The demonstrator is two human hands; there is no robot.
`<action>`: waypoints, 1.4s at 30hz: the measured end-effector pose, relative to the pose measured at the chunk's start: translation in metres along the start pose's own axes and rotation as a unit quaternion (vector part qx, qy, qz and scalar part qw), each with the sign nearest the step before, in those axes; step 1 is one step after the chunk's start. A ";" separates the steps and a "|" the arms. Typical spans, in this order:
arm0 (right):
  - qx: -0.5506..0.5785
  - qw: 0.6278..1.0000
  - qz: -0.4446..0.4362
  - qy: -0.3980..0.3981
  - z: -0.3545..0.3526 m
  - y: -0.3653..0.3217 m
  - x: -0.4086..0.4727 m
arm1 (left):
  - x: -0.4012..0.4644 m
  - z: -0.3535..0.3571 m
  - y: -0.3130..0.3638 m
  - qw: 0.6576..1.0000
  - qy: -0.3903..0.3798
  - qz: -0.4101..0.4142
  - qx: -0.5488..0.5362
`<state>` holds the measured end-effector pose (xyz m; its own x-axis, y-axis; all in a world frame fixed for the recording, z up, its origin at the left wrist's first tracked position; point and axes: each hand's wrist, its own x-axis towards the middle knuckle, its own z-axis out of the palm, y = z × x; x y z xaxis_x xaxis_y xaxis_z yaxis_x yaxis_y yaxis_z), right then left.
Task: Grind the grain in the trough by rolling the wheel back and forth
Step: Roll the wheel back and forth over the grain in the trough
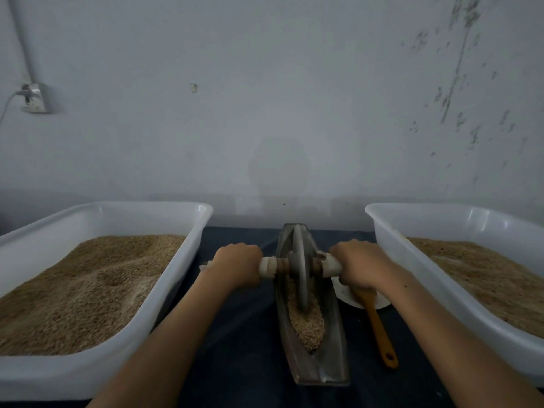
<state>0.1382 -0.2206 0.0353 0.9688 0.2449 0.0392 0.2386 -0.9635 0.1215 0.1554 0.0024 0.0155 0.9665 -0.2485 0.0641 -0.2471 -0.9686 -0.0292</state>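
Note:
A narrow boat-shaped metal trough (pixel 334 334) lies lengthwise on the dark table, holding tan grain (pixel 307 325) in its near half. A grey metal wheel (pixel 300 266) stands upright in the trough near its middle, on a wooden axle with white-wrapped handles. My left hand (pixel 235 266) grips the left handle (pixel 268 267) and my right hand (pixel 360 267) grips the right handle (pixel 331 265). Both forearms reach in from the bottom edge.
A white tub (pixel 176 278) of grain stands at the left, another white tub (pixel 391 260) of grain at the right. An orange-handled spatula (pixel 379 328) lies on a white plate (pixel 346 294) just right of the trough. A wall stands close behind.

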 end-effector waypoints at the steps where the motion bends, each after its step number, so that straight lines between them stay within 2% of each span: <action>1: -0.001 0.999 -0.002 -0.034 -0.004 0.000 -0.001 | -0.001 -0.002 0.000 0.999 -0.035 0.000 -0.010; 4: 0.017 0.994 0.000 -0.109 -0.012 0.000 -0.005 | -0.002 -0.006 -0.002 0.993 -0.117 0.001 -0.036; 8: 0.025 0.993 0.004 -0.116 -0.010 0.000 -0.004 | -0.002 -0.007 -0.001 0.990 -0.131 -0.002 -0.047; 10: 0.025 0.994 0.011 -0.102 -0.008 0.000 -0.002 | -0.003 -0.007 0.001 0.994 -0.102 -0.007 -0.039; 12: 0.023 0.997 0.017 -0.073 -0.004 0.001 -0.001 | -0.003 -0.006 0.003 0.999 -0.039 -0.007 -0.014; 16: 0.012 0.998 0.017 0.063 0.008 -0.001 0.002 | -0.003 0.000 0.007 0.996 0.087 -0.016 0.024; 19: 0.012 0.995 0.019 0.095 0.012 -0.002 0.002 | -0.004 0.002 0.008 0.993 0.110 -0.021 0.023; 23: 0.006 0.999 0.015 0.050 0.006 -0.001 0.000 | -0.004 0.001 0.008 0.997 0.066 -0.028 0.027; 29: 0.001 0.996 0.003 -0.085 -0.010 -0.001 -0.004 | -0.005 -0.009 0.003 0.994 -0.101 -0.019 -0.025; 33: 0.010 0.993 0.006 -0.117 -0.013 -0.001 -0.005 | -0.003 -0.010 0.001 0.991 -0.128 -0.009 -0.049; 36: 0.009 0.996 0.006 -0.090 -0.009 -0.001 -0.004 | -0.002 -0.007 0.001 0.994 -0.096 -0.017 -0.038; 42: 0.009 0.997 0.007 0.073 0.007 -0.001 0.000 | -0.003 0.001 0.007 0.996 0.083 -0.025 0.024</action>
<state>0.1381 -0.2207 0.0284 0.9520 0.2434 0.1854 0.2278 -0.9684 0.1015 0.1505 -0.0035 0.0140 0.9518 -0.2029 0.2300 -0.1917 -0.9789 -0.0701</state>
